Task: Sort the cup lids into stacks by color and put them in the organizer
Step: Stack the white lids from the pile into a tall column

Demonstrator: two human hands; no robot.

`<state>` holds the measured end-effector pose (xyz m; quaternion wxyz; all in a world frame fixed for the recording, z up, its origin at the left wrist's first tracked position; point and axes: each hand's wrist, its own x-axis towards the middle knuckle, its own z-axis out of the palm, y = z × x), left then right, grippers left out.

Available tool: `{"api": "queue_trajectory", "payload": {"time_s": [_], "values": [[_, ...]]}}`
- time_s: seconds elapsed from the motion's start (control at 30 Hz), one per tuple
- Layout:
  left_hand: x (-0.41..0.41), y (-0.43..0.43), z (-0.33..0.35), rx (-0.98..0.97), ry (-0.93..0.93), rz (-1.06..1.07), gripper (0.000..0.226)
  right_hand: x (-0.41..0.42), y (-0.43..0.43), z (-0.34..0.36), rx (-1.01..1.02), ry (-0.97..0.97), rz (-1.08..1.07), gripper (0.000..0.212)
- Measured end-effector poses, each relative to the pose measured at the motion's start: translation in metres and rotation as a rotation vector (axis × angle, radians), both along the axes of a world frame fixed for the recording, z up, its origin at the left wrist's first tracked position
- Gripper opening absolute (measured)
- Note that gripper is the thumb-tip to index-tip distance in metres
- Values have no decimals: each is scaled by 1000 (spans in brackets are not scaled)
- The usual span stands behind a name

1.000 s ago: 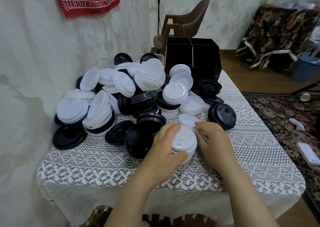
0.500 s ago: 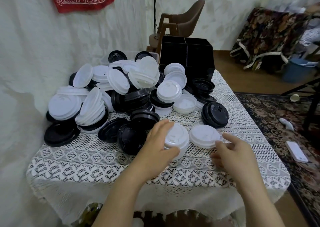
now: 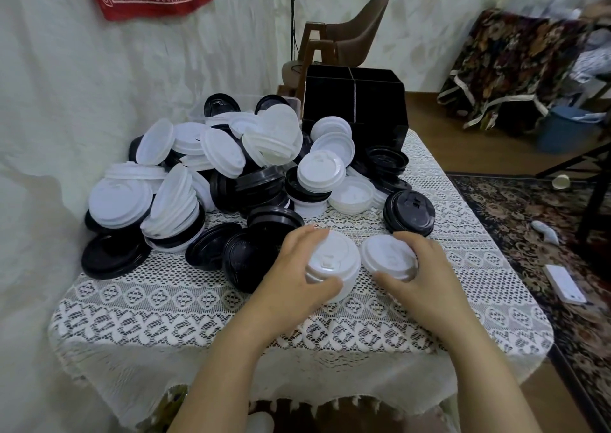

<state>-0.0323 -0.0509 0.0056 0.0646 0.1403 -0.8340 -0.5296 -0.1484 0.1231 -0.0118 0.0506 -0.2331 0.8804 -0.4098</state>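
- The left hand (image 3: pixel 291 277) has its grip clamped on a short stack of white lids (image 3: pixel 334 264), thumb on the near side and fingers over the far rim; the stack rests on the worktop (image 3: pixel 463 300) near the middle of its near half.
- The right hand (image 3: pixel 426 277) has its grip closed around a single white lid (image 3: pixel 386 255), thumb at the near rim and fingers curled over the far right rim; the lid lies flat on the lace cloth, just beside the stack on its right.
- A mixed heap of black and white lids (image 3: pixel 231 174) fills the far left part of the worktop.
- A black lid stack (image 3: pixel 409 208) leans on edge just beyond the right hand.
- The black organizer (image 3: pixel 353 101) stands at the far edge, with 4 compartments visible, well apart from both hands.
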Motion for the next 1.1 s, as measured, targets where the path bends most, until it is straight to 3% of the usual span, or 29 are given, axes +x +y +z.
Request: {"api": "queue_trajectory", "payload": {"time_s": [0.23, 0.53, 0.83, 1.0, 1.1], "values": [[5, -6, 2, -17, -8, 38, 86, 19, -17, 19, -243, 89, 28, 51], [2, -7, 3, -15, -19, 83, 108, 38, -40, 16, -188, 124, 211, 52], [4, -8, 4, -146, -25, 43, 96, 38, -41, 14, -120, 14, 221, 59], [9, -13, 6, -124, 3, -27, 79, 38, -41, 11, -82, -3, 237, 65], [9, -14, 7, -24, 36, -29, 63, 37, -39, 11, -108, -42, 278, 55]]}}
